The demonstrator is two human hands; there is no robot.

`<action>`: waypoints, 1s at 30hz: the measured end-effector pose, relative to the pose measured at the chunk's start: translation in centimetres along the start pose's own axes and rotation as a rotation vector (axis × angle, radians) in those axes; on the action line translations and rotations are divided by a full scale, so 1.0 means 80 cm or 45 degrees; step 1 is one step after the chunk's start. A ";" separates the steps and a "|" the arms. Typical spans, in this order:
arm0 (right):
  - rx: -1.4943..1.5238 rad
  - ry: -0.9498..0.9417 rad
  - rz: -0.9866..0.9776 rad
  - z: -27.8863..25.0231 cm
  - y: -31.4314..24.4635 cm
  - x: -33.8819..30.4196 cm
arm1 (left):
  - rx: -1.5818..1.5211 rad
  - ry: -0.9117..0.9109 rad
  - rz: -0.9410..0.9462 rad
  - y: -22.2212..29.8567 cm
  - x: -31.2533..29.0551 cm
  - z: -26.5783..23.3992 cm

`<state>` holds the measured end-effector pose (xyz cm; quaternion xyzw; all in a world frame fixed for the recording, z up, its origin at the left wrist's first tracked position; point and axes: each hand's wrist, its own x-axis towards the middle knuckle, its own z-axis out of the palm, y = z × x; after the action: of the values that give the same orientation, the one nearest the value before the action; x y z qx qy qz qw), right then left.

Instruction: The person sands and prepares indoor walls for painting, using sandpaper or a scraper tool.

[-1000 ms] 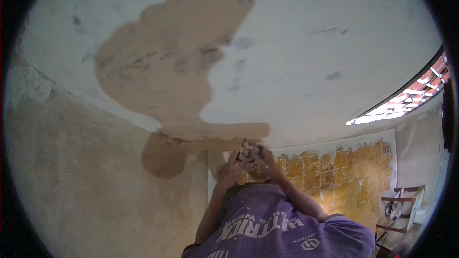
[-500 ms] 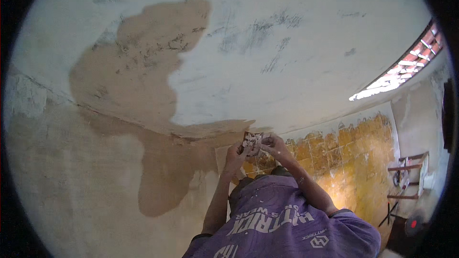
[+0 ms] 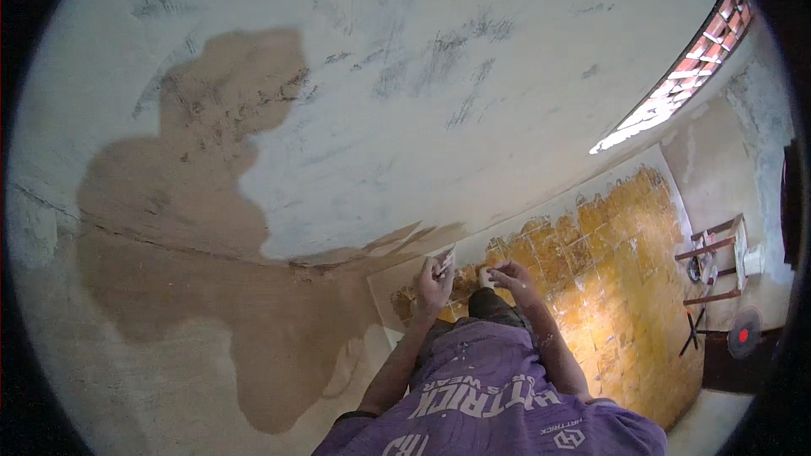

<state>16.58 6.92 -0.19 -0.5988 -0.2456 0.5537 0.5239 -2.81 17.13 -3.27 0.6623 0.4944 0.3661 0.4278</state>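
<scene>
My left hand (image 3: pixel 434 287) is closed around a small dusty piece of sandpaper (image 3: pixel 446 262), brown with white powder on it; only its upper part shows past the fingers. To its right, my right hand (image 3: pixel 512 279) is apart from the piece, its fingers loosely bent with a gap between them and nothing visible in them. Both hands are in front of my purple shirt (image 3: pixel 490 380), above a foot (image 3: pixel 485 277) on the floor. The pale wall (image 3: pixel 405 169) with dark scuff marks rises beyond the hands.
A brown shadow (image 3: pixel 177 228) spreads over the wall and its cracked seam at the left. Worn yellow tiles (image 3: pixel 608 287) cover the floor. At the right are a wooden stool-like frame (image 3: pixel 714 247) with items on it, a round fan-like disc (image 3: pixel 743 335) with a red centre, and a bright lattice opening (image 3: pixel 676 89).
Both hands were together on the sandpaper; now they have parted, and only the left hand keeps it. My view has turned slightly and the shadow has shifted left.
</scene>
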 end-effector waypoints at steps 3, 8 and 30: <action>-0.012 0.009 0.019 -0.003 -0.007 -0.001 | -0.158 0.459 -0.003 -0.063 0.000 0.022; -0.114 -0.021 0.075 -0.036 -0.001 0.005 | 0.143 0.520 0.141 -0.025 -0.002 0.005; -0.397 -0.582 0.272 -0.203 -0.001 0.159 | -0.327 1.473 -0.399 0.059 0.100 0.123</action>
<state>34.93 12.32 -7.92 -0.5543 -0.3748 0.6819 0.2954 9.67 22.17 -2.00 0.2186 0.6899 0.6558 0.2152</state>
